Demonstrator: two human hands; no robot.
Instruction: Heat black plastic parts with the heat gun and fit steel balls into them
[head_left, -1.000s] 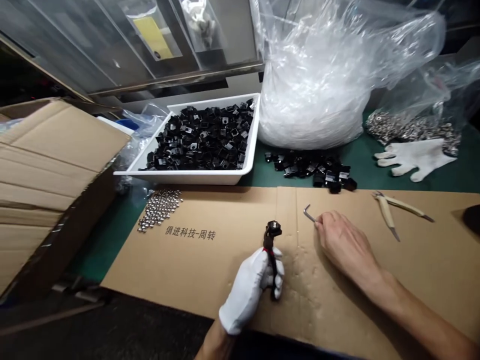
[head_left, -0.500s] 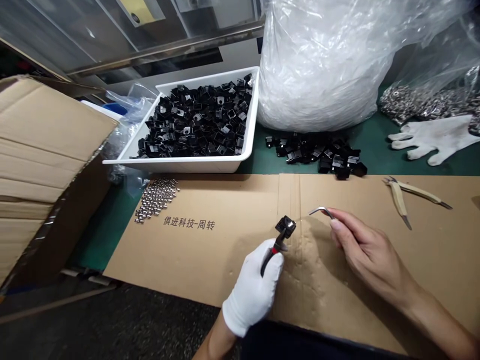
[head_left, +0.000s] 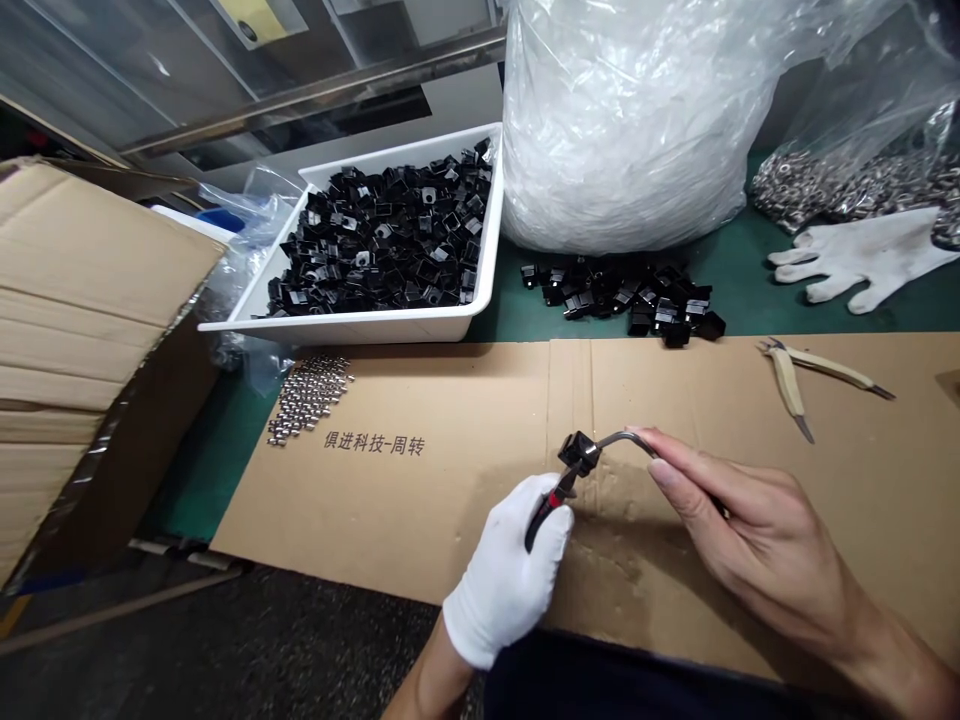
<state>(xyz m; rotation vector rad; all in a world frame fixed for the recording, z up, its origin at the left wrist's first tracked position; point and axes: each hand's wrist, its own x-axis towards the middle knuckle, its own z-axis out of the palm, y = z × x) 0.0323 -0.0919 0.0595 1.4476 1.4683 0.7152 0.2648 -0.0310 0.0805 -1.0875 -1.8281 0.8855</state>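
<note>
In a white glove, my left hand [head_left: 510, 570] is wrapped round a pair of pliers [head_left: 546, 508] with dark handles and a bit of red. The pliers' jaws hold a small black plastic part [head_left: 577, 451] above the cardboard. My bare right hand [head_left: 739, 525] pinches a bent metal hex key [head_left: 626, 437]. The key's short end meets the right side of the black part, at a small shiny spot. Whether the tip sits inside it I cannot tell.
A white tray [head_left: 360, 328] heaped with black parts stands at the back, beside a large plastic bag [head_left: 637, 130]. More black parts [head_left: 637, 300] lie loose. Small metal pieces [head_left: 307, 398] cover the cardboard's [head_left: 420, 530] left corner. Cutters [head_left: 825, 372] and a glove [head_left: 862, 255] lie right.
My right hand has brought the hex key left and slightly down until its tip meets the black part. My left hand stays almost in place. The whole view has shifted a little.
</note>
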